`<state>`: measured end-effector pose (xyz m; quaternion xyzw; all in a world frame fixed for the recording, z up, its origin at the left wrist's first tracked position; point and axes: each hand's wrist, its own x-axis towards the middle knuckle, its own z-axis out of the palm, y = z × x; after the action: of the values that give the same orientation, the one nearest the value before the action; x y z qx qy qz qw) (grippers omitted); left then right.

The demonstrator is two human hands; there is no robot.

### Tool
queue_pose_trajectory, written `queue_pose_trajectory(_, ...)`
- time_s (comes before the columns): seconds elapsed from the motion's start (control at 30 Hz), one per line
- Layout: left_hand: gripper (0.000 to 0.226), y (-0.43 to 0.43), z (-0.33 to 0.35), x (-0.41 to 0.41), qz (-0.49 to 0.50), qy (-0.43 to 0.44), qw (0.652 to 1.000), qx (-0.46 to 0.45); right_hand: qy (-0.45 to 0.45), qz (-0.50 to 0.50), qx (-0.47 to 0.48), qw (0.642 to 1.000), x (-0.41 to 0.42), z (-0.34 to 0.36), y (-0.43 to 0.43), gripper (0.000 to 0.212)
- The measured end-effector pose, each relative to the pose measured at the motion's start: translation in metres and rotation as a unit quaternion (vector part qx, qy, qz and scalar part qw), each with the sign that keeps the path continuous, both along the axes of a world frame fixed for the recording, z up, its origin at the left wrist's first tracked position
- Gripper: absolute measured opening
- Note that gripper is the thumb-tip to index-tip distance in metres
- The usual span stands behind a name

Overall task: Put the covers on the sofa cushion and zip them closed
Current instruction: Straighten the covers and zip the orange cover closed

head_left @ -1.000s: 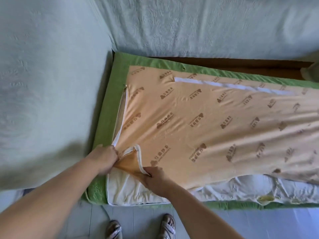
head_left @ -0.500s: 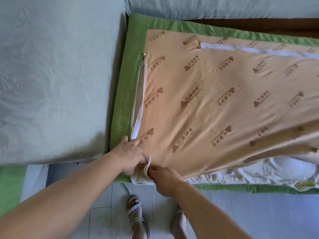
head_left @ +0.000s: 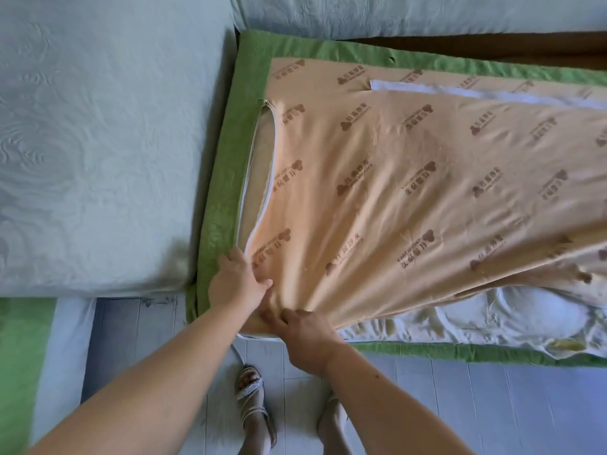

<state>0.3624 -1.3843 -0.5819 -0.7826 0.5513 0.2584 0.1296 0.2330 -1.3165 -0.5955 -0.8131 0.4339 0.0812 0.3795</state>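
One cover (head_left: 394,198), spread over one cushion (head_left: 512,318), is gripped at its near corner by both left hand (head_left: 236,285) and right hand (head_left: 307,338).

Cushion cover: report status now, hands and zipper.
Left hand and right hand both grip peach cover at near corner. Side zipper gaping, not zipped. White cushion bare along front edge. Nothing blocking the hands.

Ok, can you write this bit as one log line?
left hand holds cover corner | right hand pinches cover | side zip open
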Motion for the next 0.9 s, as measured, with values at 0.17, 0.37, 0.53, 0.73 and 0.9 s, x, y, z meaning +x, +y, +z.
queue_pose_trajectory(0.17, 0.018, -0.003, -0.013, 0.012, 0.219, 0.160, 0.961, -0.061, -0.007, 0.035, -0.004, 0.999, -0.007, -0.007, 0.007, 0.074)
queue_pose_trajectory(0.37, 0.017, 0.006, -0.012, 0.021, 0.118, 0.006, 0.993, 0.014, 0.029, 0.045, 0.058, 0.997, -0.002, -0.021, 0.004, 0.075)
queue_pose_trajectory(0.53, 0.023, -0.005, -0.010, 0.014, 0.072, -0.054, 0.996, 0.024, 0.067, 0.040, 0.050, 0.996, -0.007, -0.033, 0.000, 0.079)
queue_pose_trajectory(0.73, 0.039, 0.021, -0.012, -0.028, -0.296, -0.029, 0.938, -0.177, 0.080, -0.174, -0.034, 0.981, -0.084, -0.008, -0.008, 0.056)
queue_pose_trajectory(0.9, 0.033, 0.038, -0.017, -0.133, -0.461, 0.059, 0.883, -0.060, 0.271, -0.355, -0.072, 0.892, -0.188, -0.010, 0.000, 0.043)
